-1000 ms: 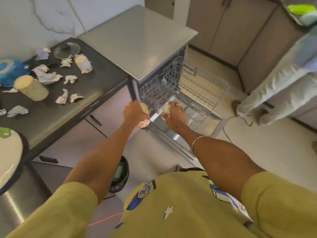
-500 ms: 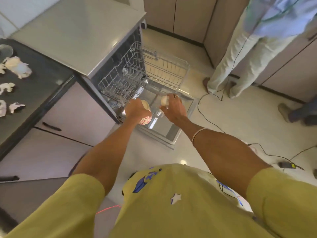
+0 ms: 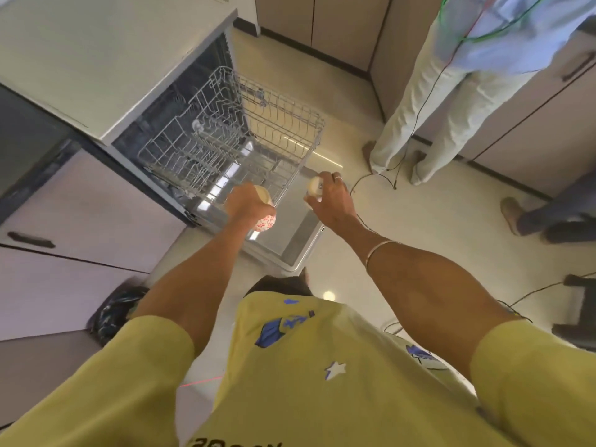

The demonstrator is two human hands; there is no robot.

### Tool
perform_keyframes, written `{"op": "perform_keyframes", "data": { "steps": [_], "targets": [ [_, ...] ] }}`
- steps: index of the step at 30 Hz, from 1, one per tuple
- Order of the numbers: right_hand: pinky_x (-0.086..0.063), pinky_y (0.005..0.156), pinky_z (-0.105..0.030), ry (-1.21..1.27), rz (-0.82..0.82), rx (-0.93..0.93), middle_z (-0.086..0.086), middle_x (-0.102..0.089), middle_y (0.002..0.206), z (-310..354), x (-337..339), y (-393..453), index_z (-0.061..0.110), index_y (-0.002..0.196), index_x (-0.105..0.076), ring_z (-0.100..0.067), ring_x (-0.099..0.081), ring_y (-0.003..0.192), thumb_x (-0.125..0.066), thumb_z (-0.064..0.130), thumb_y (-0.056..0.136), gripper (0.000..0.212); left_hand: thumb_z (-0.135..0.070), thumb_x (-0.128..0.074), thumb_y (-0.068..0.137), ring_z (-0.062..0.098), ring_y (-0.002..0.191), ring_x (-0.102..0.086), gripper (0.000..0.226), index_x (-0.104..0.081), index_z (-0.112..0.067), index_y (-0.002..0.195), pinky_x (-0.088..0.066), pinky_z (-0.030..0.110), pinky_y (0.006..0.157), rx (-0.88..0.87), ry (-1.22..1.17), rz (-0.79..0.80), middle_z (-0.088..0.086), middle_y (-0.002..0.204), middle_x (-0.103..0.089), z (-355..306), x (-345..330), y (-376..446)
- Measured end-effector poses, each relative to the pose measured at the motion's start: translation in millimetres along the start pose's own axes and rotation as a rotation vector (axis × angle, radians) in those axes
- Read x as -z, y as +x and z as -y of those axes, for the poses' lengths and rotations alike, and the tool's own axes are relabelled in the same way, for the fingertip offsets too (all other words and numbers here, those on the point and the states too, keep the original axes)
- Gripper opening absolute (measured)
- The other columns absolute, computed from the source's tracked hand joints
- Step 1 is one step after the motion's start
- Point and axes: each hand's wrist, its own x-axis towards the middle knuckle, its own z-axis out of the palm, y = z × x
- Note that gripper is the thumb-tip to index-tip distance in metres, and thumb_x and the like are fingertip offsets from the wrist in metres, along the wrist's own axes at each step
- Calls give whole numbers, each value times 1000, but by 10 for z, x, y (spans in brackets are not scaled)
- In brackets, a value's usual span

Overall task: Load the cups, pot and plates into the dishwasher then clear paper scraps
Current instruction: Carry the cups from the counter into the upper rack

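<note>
My left hand (image 3: 246, 204) is closed around a cream cup with a red flower pattern (image 3: 265, 222), held above the open dishwasher door (image 3: 290, 227). My right hand (image 3: 330, 198) grips a second cream cup (image 3: 315, 187) just right of the door's far edge. The wire dishwasher rack (image 3: 232, 137) is pulled out in front of both hands and holds no dishes. Both cups hang close to the rack's near right corner. The counter with the paper scraps is out of view.
The dishwasher's steel top (image 3: 106, 59) fills the upper left, with cabinet drawers (image 3: 64, 221) below it. A person in pale trousers (image 3: 429, 101) stands at the upper right. Another person's feet (image 3: 529, 217) are at the right edge. Cables (image 3: 380, 179) trail over the floor, and a dark bin (image 3: 113, 314) stands by my left side.
My view has swung right and down, so the counter with scraps has left the frame. Both hands carried their cups from the rack's near side toward its right corner, spreading apart.
</note>
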Motion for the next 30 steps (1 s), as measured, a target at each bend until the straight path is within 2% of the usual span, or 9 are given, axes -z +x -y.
{"op": "perform_keyframes", "data": {
  "steps": [4, 8, 11, 14, 16, 21, 24, 30],
  "targets": [
    [-40, 80, -29, 7, 14, 6, -13, -52, 125, -101, 43, 386, 10, 130, -49, -31, -56, 108, -73, 32, 86, 55, -47, -91, 47, 24, 95, -66, 88, -57, -14, 121, -59, 37, 78, 41, -21, 14, 5, 106, -68, -97, -122, 304],
    [-41, 80, -30, -15, 44, 25, -12, -51, 127, -208, 67, 915, 11, 131, -48, -30, -56, 110, -73, 33, 86, 56, -50, -89, 47, 19, 87, -66, 78, -59, -17, 111, -57, 30, 69, 82, -47, 1, -3, 97, -68, -251, -242, 666],
    [-45, 83, -33, -57, 74, 59, -14, -52, 127, -252, 83, 1301, 11, 131, -48, -32, -56, 110, -73, 33, 86, 57, -57, -85, 49, 20, 94, -67, 86, -57, -20, 120, -59, 35, 76, 107, -67, -39, -1, 106, -67, -389, -242, 883],
    [-46, 86, -34, -77, 119, 99, -15, -53, 126, -208, 88, 1633, 11, 130, -49, -33, -56, 110, -73, 33, 86, 56, -51, -85, 64, 25, 111, -62, 86, -49, -14, 133, -53, 33, 87, 158, -53, -43, 5, 120, -62, -502, -143, 1019],
    [-49, 90, -40, -78, 156, 132, -16, -54, 126, -139, 78, 1837, 10, 131, -49, -34, -56, 110, -74, 32, 85, 57, -48, -83, 70, 27, 118, -57, 86, -44, -12, 137, -50, 36, 90, 200, -65, -40, 9, 128, -56, -531, -105, 1119],
    [-48, 92, -42, -83, 251, 230, -16, -53, 126, 53, -35, 2238, 11, 133, -48, -35, -55, 113, -74, 32, 84, 59, -44, -81, 74, 32, 129, -46, 90, -34, -12, 144, -44, 43, 102, 346, -174, -68, 13, 140, -45, -414, -53, 1248],
    [-47, 93, -43, -96, 320, 274, -16, -51, 127, 169, -160, 2537, 11, 133, -47, -36, -55, 114, -74, 30, 84, 59, -42, -86, 68, 33, 126, -49, 92, -38, -13, 141, -48, 47, 100, 443, -273, -105, 12, 139, -47, -356, -43, 1314],
    [-52, 92, -43, -37, 442, 369, -15, -55, 122, 416, -397, 3118, 14, 128, -52, -34, -57, 109, -76, 26, 81, 54, -39, -89, 63, 33, 119, -54, 94, -41, -14, 140, -51, 45, 94, 640, -383, -210, 12, 135, -51, -385, -78, 1414]
  ]
}}
